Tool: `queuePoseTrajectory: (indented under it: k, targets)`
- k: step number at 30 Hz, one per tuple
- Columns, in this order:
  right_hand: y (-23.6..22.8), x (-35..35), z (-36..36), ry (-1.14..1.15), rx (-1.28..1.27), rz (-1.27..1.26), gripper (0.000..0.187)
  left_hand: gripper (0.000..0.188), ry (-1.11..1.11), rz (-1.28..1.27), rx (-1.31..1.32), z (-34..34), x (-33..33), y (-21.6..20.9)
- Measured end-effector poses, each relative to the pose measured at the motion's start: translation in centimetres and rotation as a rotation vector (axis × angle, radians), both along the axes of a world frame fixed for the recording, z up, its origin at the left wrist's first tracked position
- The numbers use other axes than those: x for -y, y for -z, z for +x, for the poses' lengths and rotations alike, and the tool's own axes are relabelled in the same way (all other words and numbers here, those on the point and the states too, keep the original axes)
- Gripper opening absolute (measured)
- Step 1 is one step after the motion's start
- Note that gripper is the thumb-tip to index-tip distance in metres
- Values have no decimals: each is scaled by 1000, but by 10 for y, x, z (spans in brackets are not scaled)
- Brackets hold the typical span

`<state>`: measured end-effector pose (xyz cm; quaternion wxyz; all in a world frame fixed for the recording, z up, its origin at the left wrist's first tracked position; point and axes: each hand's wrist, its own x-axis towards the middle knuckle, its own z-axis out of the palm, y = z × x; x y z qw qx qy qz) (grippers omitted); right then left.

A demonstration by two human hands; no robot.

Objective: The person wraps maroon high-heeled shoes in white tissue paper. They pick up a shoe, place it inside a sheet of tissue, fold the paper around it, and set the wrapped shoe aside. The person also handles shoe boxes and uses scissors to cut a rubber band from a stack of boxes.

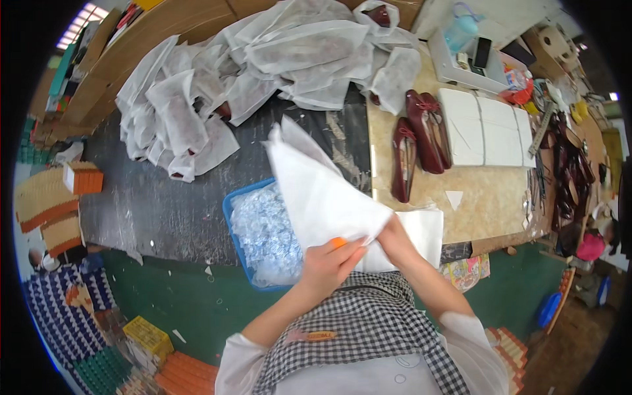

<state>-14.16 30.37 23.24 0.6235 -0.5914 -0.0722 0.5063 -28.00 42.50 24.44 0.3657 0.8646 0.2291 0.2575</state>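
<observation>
Your left hand point(332, 263) and right hand point(395, 240) each keep a closed grip on the lower edge of a white fabric bag point(316, 191), held up above the worktop point(164, 204). Directly beneath it, the blue tray point(232, 210) is filled with small clear-wrapped packets point(266, 230). Three dark red shoes point(421, 135) lie loose beside white boxes point(487, 128). Further white bags point(276, 59) are heaped behind.

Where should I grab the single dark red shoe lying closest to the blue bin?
Take the shoe across its narrow middle, coming from above. It lies flat on the tan board, opening up, its left side free; the pair crowds its right side, so a top-down grip fits best.
</observation>
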Motion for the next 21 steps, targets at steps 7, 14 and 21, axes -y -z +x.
queuePoseTrajectory:
  k: [7,14,21]
  targets:
    - [-9,-81,-25,-297,231,297,28,17,-363,-198,141,-14,-46,-24]
    - [109,30,74,58,910,-200,24,10,-415,-422,99,-15,-54,-9]
    - [93,41,91,63,251,-95,51,8,-185,-142,-191,36,-53,15]
